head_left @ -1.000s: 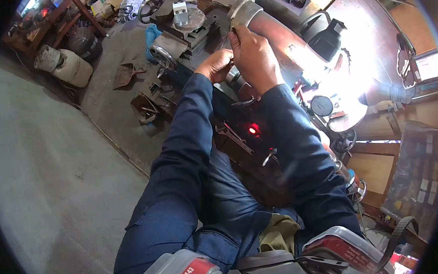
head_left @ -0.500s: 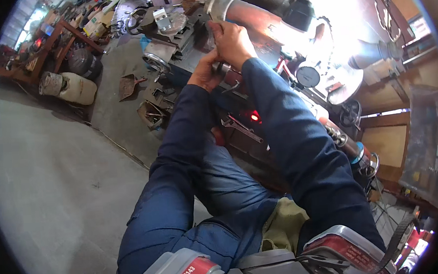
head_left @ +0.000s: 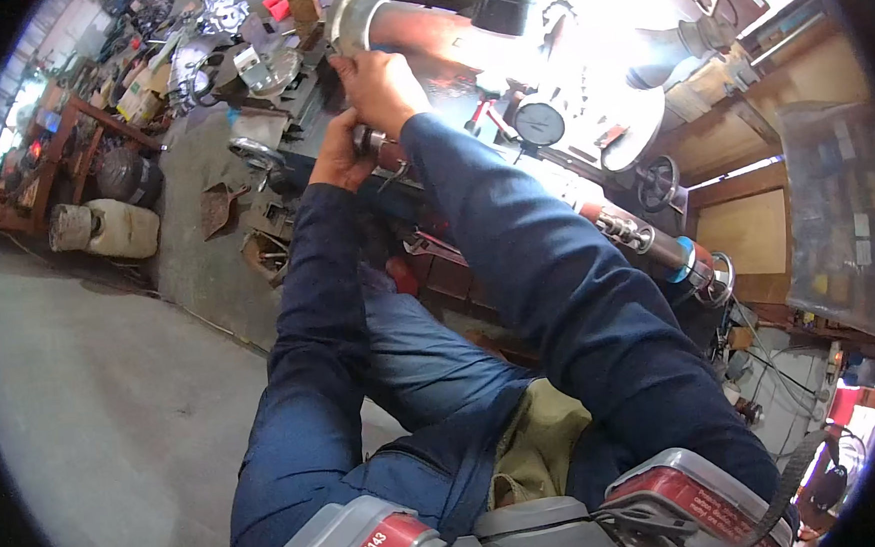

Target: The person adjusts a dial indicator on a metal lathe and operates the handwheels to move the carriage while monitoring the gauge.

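Right hand point(head_left: 383, 86): fingers curled at the near edge of a silver-flanged, reddish-brown metal cylinder point(head_left: 423, 31) lying beyond; grip hidden, can't tell. Left hand point(head_left: 343, 151): part-curled against a short silver-and-brown metal fitting point(head_left: 382, 149), hold unclear; perhaps bracing there. Round white-faced dial gauge point(head_left: 538, 120), right, faces up, presumably for reading.
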The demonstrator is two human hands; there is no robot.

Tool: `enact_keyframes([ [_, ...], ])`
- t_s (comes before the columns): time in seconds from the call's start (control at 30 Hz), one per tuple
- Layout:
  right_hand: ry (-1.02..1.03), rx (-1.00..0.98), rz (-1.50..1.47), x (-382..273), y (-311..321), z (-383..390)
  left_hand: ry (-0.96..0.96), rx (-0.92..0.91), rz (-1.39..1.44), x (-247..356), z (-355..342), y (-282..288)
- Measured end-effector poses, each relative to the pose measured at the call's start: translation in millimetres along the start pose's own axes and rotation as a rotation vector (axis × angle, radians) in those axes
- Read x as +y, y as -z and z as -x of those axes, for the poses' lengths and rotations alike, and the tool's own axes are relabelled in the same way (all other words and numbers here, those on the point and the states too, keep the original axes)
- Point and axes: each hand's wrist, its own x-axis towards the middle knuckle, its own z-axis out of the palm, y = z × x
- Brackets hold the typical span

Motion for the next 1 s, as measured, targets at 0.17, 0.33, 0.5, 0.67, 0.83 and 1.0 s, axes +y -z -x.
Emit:
enact_keyframes([
  [0.17,0.358,0.196,-0.13,-55.0,47.8,103.7,-0.032,-0.097,-0.107,10.6,-11.5,30.0],
  [0.33,0.371,0.064,0.15,1.5,187.2,240.2,-0.057,-0.056,-0.415,24.0,-10.0,26.6],
  [0.5,-0.255,0.71,0.544,113.5,347.3,331.5,-0.229,-0.034,-0.704,25.1,-19.1,19.5],
  [0.67,-0.655,0.478,0.499,227.8,430.2,441.2,-0.586,0.132,-0.693,19.4,-34.4,8.1],
  [0.83,-0.88,0.318,0.458,240.8,403.1,448.9,-0.388,0.076,-0.587,22.2,-38.9,13.6],
  [1.0,-0.637,0.124,0.458,256.2,396.5,453.0,-0.306,0.032,-0.502,29.1,-56.3,32.1],
])
